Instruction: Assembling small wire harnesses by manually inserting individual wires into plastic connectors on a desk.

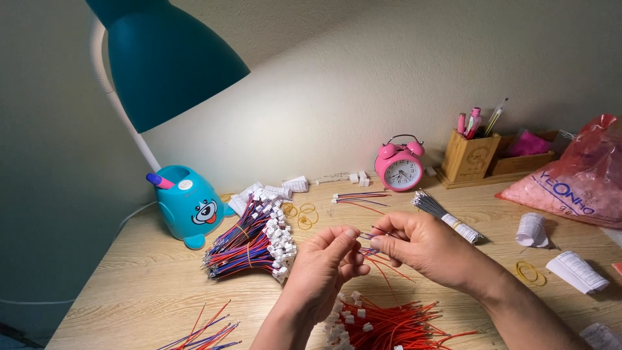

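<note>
Red, blue and purple leads (370, 251) are pinched between both hands above the middle of the pale wood tabletop (149, 285). The left hand (327, 262) closes its fingertips on the near ends, and the right hand (421, 246) grips them from the other side, so the strands hang in the small gap between the two. It looks like a sorting or gathering step, with a few wires being lined up; the next move would call for a steady pinch so the thin strands stay even.

A pile of red wires with white plugs (389, 324) lies at the near edge under the wrists. A banded bundle of mixed wires (253, 243) sits toward the left, beside a teal lamp base (191, 204). At the right edge a pink plastic bag (576, 178) slumps against the wall, printed in blue. Small white rolled paper labels (531, 228) lie near it, beside a yellow rubber band (530, 271). A pink alarm clock (400, 165) stands at the far edge.
</note>
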